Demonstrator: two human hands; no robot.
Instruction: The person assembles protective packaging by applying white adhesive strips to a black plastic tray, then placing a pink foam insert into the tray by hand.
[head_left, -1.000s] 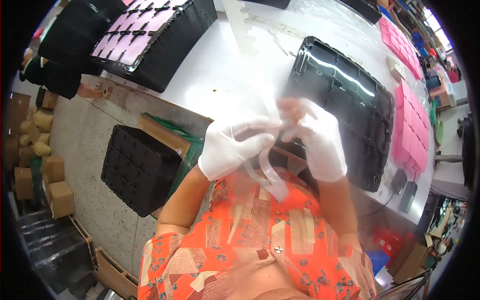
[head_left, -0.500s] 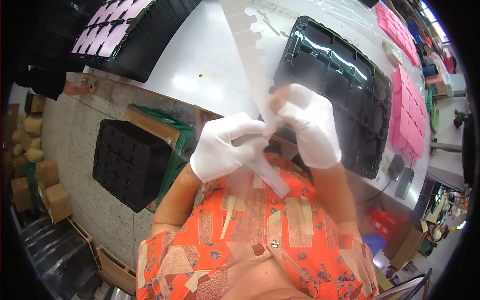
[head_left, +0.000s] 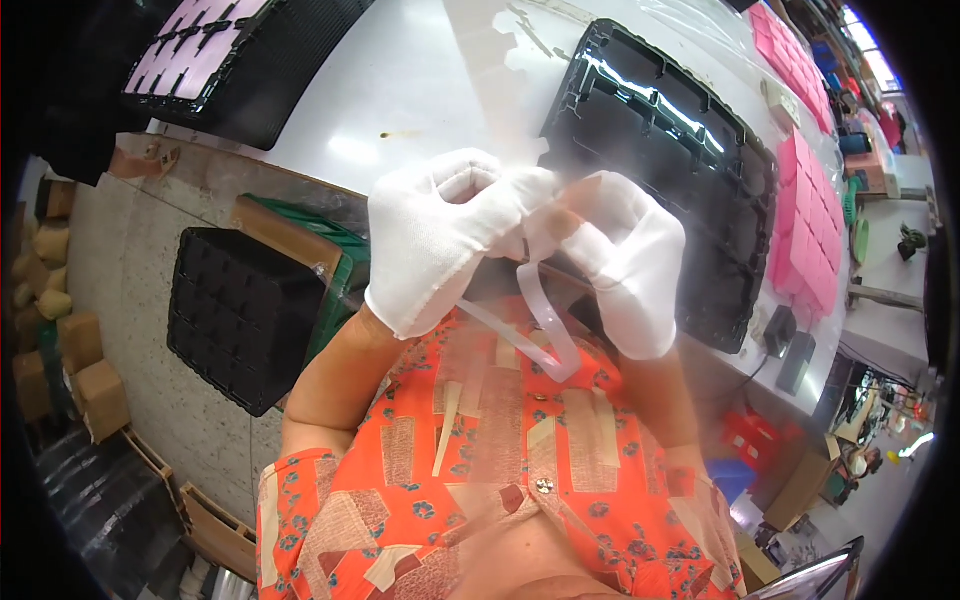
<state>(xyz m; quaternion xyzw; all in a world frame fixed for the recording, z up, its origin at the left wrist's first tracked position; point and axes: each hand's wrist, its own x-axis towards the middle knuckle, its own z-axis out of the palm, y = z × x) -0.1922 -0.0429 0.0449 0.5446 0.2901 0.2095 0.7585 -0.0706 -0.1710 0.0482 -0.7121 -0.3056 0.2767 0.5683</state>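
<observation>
White gloves cover both my hands, which meet in front of my chest over the near table edge. My left hand (head_left: 430,245) pinches a thin translucent white plastic strip (head_left: 565,356) with thumb and fingers. Close beside it, my right hand (head_left: 635,265) has its fingers closed on the same strip; bare skin shows at its fingertips. Below the hands the strip hangs in a loose loop against my orange patterned shirt. Just beyond my right hand lies a glossy black moulded plastic tray (head_left: 625,125) with several compartments.
Pink moulded pieces (head_left: 805,225) lie along the table's right side, near small dark boxes (head_left: 796,362). At the far left rises a stack of black trays (head_left: 285,75). Another black tray stack (head_left: 240,320) stands below the table's left edge, beside a green crate (head_left: 347,262). Someone's hand (head_left: 145,158) shows at far left.
My left hand has moved up and is now turned with its fingers near the right hand's. The strip's hanging end has become a loop. My view has shifted slightly.
</observation>
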